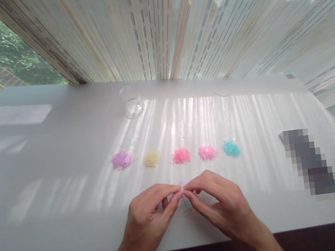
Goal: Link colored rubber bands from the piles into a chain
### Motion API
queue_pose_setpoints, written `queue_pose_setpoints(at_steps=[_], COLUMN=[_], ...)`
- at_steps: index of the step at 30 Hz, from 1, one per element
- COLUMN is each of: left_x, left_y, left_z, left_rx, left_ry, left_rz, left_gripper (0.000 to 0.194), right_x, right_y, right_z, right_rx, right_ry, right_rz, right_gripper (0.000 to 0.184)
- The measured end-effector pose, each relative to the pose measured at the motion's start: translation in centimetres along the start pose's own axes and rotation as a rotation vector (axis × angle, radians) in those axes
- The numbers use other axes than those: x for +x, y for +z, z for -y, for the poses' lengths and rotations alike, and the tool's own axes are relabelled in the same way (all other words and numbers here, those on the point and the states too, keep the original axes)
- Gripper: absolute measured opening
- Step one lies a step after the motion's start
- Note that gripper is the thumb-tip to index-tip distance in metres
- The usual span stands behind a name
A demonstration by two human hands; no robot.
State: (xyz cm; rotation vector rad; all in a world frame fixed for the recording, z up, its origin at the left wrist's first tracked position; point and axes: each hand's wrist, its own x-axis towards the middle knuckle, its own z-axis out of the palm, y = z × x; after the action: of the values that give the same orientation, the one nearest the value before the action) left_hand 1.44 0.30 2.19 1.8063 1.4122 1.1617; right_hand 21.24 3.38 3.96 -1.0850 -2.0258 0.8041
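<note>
My left hand [150, 211] and my right hand [221, 204] meet fingertip to fingertip above the front of the table. Each pinches with thumb and forefinger. Whatever lies between the fingertips is too small and too hidden to make out. Under and around the fingers is a loose mixed heap of small thin bands [185, 212], some clear or pinkish, some teal, partly covered by my hands. Beyond them runs a row of sorted piles of what look like small elastic bands: purple [122, 160], yellow [152, 158], coral [181, 155], pink [208, 152] and teal [231, 148].
A clear round jar [134, 107] stands at the back of the white table [76, 230]. A clear disc like a lid [221, 89] lies back right. A blurred-out dark oblong thing [312, 162] rests at the right. String curtains [156, 33] hang behind the far edge.
</note>
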Motion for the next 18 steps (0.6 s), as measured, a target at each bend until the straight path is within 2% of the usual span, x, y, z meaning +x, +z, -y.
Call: queue_pose_setpoints(at_steps=[9, 18], left_x=[-0.3, -0.5], left_y=[-1.0, -2.0], left_z=[0.3, 0.7], left_rx=[0.021, 0.071], left_ry=[-0.018, -0.026], left_rz=[-0.006, -0.104], left_gripper=[0.010, 0.009], right_x=[0.6, 1.5], right_y=[0.1, -0.3], right_z=[0.2, 0.4], right_rx=[0.000, -0.031], right_ry=[0.042, 0.076], right_rz=[0.024, -0.008], right_gripper=[0.010, 0.010])
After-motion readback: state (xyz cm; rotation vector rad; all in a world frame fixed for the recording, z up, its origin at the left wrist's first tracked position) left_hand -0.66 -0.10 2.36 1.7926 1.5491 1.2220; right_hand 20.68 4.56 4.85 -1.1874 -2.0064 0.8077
